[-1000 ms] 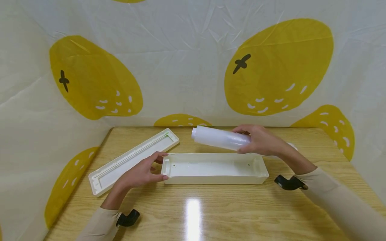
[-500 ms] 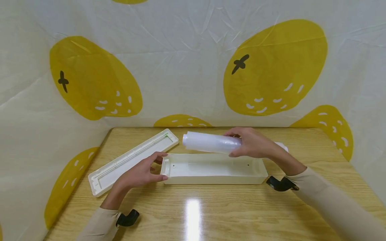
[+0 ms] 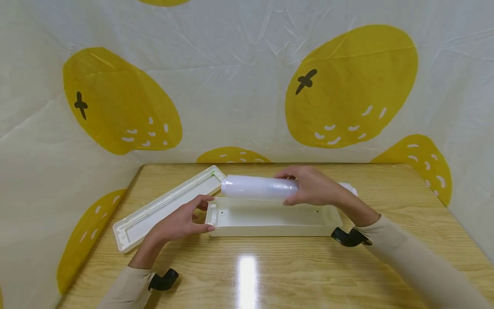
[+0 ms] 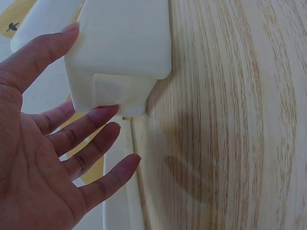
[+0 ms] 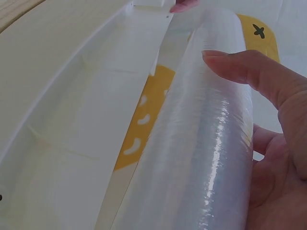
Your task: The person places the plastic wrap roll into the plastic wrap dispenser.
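I'm looking at a staged recording booth, not a lived-in room — a small wooden table [image 3: 270, 274] is walled on three sides by a creased plastic sheet [image 3: 239, 77] printed with big yellow lemons [image 3: 351, 86]. The sheet hides whatever lies behind it, and a lamp's glare [image 3: 247, 274] shines on the varnished tabletop.

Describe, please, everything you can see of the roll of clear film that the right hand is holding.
The roll of clear film is a long cylinder of glossy, translucent whitish plastic wrap, wound tight, with faint streaks on its surface. It lies nearly level, lengthwise above the back edge of the open white tray, not resting in it. The right hand grips its right part, thumb over the top and fingers beneath; its left end is free.
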`<action>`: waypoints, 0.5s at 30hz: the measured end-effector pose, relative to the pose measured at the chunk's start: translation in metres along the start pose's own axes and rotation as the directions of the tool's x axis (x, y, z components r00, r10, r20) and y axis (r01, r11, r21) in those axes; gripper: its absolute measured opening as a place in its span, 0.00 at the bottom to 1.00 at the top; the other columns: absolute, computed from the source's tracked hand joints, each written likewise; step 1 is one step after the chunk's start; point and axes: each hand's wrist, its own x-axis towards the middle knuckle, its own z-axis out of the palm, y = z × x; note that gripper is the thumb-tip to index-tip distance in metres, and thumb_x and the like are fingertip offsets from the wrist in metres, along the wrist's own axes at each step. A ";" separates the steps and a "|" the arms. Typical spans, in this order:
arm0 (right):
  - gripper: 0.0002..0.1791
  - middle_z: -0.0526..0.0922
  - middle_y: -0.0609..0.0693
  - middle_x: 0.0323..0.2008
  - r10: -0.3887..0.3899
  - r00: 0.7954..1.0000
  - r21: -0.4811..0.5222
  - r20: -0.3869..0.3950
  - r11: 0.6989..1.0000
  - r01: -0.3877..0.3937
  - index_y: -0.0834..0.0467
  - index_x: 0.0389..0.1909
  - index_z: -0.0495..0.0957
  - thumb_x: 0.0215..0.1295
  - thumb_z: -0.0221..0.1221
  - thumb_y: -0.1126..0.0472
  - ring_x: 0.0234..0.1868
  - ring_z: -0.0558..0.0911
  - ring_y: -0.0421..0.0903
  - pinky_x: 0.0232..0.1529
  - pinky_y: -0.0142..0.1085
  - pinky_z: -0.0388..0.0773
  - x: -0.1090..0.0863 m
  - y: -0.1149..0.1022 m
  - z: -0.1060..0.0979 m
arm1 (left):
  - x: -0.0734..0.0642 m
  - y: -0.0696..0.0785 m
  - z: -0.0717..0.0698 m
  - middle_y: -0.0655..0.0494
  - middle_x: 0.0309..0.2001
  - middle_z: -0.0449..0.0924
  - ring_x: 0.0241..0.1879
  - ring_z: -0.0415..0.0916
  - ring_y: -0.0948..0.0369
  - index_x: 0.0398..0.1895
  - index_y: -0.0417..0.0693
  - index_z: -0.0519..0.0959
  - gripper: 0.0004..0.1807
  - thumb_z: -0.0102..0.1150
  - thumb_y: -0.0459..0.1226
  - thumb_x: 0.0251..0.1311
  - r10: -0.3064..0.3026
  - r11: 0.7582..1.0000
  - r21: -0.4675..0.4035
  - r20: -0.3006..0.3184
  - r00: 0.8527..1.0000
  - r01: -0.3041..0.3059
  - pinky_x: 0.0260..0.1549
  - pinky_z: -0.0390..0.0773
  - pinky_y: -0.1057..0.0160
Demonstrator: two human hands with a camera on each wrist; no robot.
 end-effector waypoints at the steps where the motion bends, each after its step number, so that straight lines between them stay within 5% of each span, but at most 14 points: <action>1: 0.33 0.86 0.45 0.48 -0.004 1.000 0.006 0.003 1.000 0.004 0.54 0.57 0.82 0.46 0.77 0.57 0.43 0.81 0.43 0.44 0.39 0.78 0.001 -0.001 0.001 | 0.000 0.000 0.000 0.49 0.61 0.75 0.63 0.70 0.49 0.74 0.48 0.62 0.43 0.72 0.50 0.60 0.000 1.000 0.003 0.000 1.000 0.000 0.58 0.76 0.43; 15: 0.33 0.85 0.43 0.49 -0.040 0.999 0.005 0.029 0.999 0.040 0.53 0.58 0.82 0.47 0.77 0.55 0.47 0.81 0.41 0.49 0.40 0.78 0.008 -0.010 0.010 | 0.001 0.000 0.000 0.49 0.60 0.76 0.61 0.72 0.50 0.72 0.51 0.64 0.42 0.73 0.49 0.58 0.005 0.999 -0.032 0.000 1.000 -0.005 0.56 0.78 0.43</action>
